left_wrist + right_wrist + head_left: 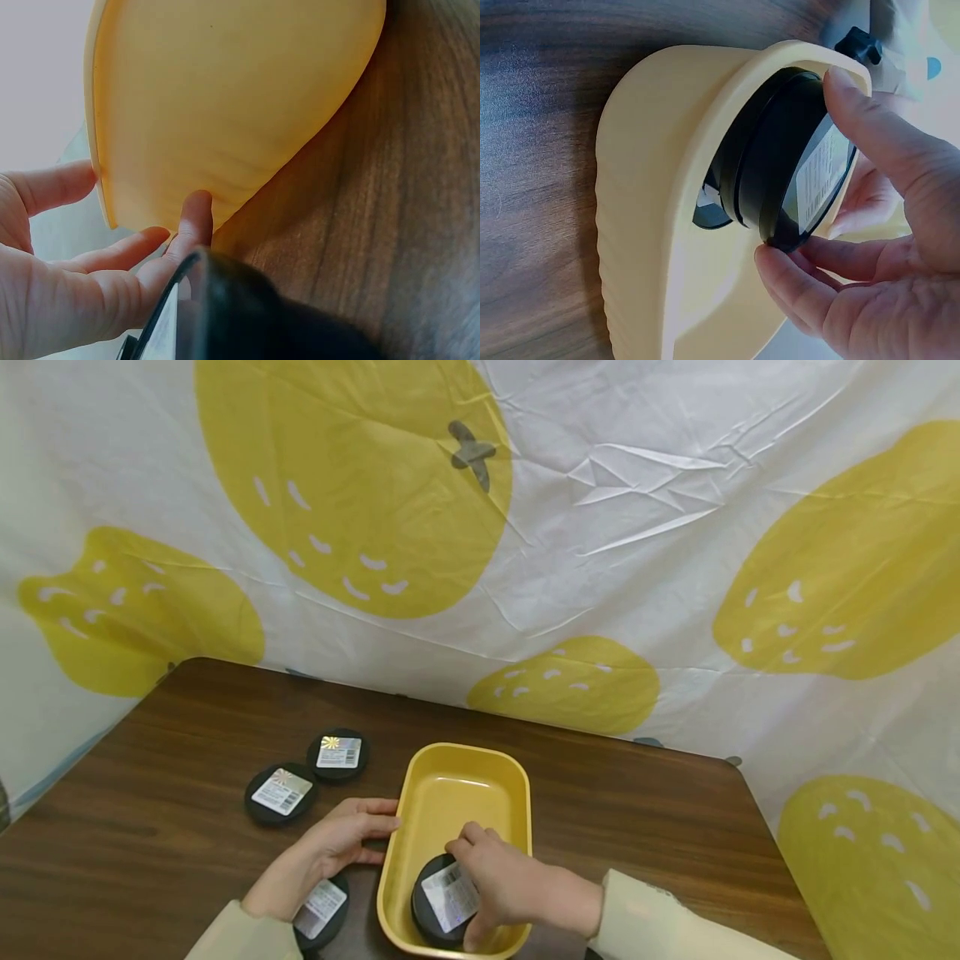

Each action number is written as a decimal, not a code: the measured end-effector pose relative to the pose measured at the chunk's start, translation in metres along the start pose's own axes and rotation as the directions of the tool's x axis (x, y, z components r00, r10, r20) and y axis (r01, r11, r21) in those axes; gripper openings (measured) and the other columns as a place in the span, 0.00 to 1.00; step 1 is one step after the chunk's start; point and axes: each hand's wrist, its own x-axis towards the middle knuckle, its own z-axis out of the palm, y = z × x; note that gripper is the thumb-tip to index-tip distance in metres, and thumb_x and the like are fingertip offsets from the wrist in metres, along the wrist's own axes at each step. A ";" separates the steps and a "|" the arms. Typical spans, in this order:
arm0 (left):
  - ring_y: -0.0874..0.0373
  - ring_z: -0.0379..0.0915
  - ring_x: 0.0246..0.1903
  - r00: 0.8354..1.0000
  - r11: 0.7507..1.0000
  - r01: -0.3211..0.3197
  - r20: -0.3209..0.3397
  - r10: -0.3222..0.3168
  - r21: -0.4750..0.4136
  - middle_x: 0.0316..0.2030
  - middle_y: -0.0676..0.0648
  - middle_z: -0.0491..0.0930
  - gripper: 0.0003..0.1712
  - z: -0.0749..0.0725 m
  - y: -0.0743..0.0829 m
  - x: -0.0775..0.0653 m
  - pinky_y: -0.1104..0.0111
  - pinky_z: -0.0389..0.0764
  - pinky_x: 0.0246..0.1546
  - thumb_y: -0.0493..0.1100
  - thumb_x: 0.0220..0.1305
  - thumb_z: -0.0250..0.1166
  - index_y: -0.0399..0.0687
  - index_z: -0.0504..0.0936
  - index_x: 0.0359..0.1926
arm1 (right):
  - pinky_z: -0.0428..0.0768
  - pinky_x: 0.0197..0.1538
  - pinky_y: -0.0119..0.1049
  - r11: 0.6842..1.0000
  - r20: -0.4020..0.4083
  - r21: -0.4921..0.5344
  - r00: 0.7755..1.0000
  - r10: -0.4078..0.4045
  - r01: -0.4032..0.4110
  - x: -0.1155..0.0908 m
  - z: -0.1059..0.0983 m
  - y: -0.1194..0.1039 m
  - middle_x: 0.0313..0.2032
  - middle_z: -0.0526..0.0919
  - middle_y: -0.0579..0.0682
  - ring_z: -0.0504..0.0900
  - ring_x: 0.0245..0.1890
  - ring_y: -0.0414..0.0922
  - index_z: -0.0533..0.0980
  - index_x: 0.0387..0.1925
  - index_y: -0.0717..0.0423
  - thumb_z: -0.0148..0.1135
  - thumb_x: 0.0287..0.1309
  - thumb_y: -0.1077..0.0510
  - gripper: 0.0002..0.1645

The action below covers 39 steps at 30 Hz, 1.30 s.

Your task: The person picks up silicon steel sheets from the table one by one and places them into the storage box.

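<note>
Inside the near end of the yellow tray [527, 810], the right hand [506, 881] pinches a black disc [444, 902] and is the nearer of the 2 hands to it. A second-hand-side disc [321, 912] lies left of the tray, partly hidden by the left wrist. Farther along, the left hand [352, 835] rests extended fingers against the tray's left wall. The tray's long axis runs away from the person. Left of its far half, 2 labelled discs [281, 793] lie on the counter [645, 827], before a lemon-print cloth [352, 485].

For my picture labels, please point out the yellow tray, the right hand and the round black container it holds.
Yellow tray [453, 800]: head view, bare floor.
Right hand [510, 877]: head view, back of hand.
Round black container [448, 900]: head view, label.
</note>
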 end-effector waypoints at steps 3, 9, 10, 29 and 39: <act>0.54 0.74 0.44 1.000 1.000 0.002 -0.006 -0.002 0.006 0.47 0.40 0.77 0.32 0.000 0.000 0.000 0.53 0.77 0.42 0.35 0.62 0.56 0.20 0.57 0.63 | 0.71 0.43 0.26 1.000 0.013 0.020 1.000 0.000 0.000 -0.001 -0.001 0.000 0.40 0.67 0.45 0.67 0.38 0.39 0.71 0.53 0.61 0.84 0.22 0.50 0.51; 0.54 0.74 0.44 1.000 1.000 0.009 -0.003 -0.009 0.012 0.48 0.39 0.77 0.32 0.000 0.000 0.001 0.53 0.77 0.42 0.35 0.63 0.56 0.20 0.57 0.63 | 0.71 0.46 0.26 0.992 0.044 0.122 0.999 0.013 -0.018 -0.001 -0.007 0.003 0.42 0.68 0.46 0.69 0.41 0.39 0.70 0.56 0.65 0.83 0.26 0.51 0.52; 0.54 0.74 0.44 1.000 1.000 0.009 -0.003 -0.009 0.012 0.48 0.39 0.77 0.32 0.000 0.000 0.001 0.53 0.77 0.42 0.35 0.63 0.56 0.21 0.57 0.63 | 0.72 0.46 0.26 0.989 0.044 0.144 0.999 0.022 -0.028 -0.001 -0.008 0.005 0.42 0.68 0.47 0.70 0.41 0.39 0.70 0.56 0.65 0.82 0.27 0.52 0.51; 0.55 0.74 0.44 1.000 1.000 0.006 -0.002 -0.006 0.000 0.47 0.41 0.78 0.31 0.000 0.000 0.001 0.53 0.76 0.43 0.35 0.63 0.55 0.21 0.58 0.63 | 0.76 0.42 0.35 0.977 -0.205 0.208 0.979 0.001 0.043 -0.007 -0.015 0.037 0.41 0.78 0.57 0.77 0.39 0.51 0.75 0.47 0.70 0.80 0.32 0.56 0.38; 0.54 0.74 0.46 1.000 1.000 -0.015 0.002 0.015 -0.017 0.50 0.40 0.76 0.34 -0.006 0.002 -0.002 0.54 0.76 0.45 0.37 0.62 0.59 0.21 0.57 0.63 | 0.77 0.41 0.39 0.958 -0.364 0.285 0.922 0.134 -0.026 -0.011 -0.009 0.062 0.38 0.78 0.58 0.78 0.37 0.52 0.75 0.45 0.70 0.78 0.36 0.55 0.35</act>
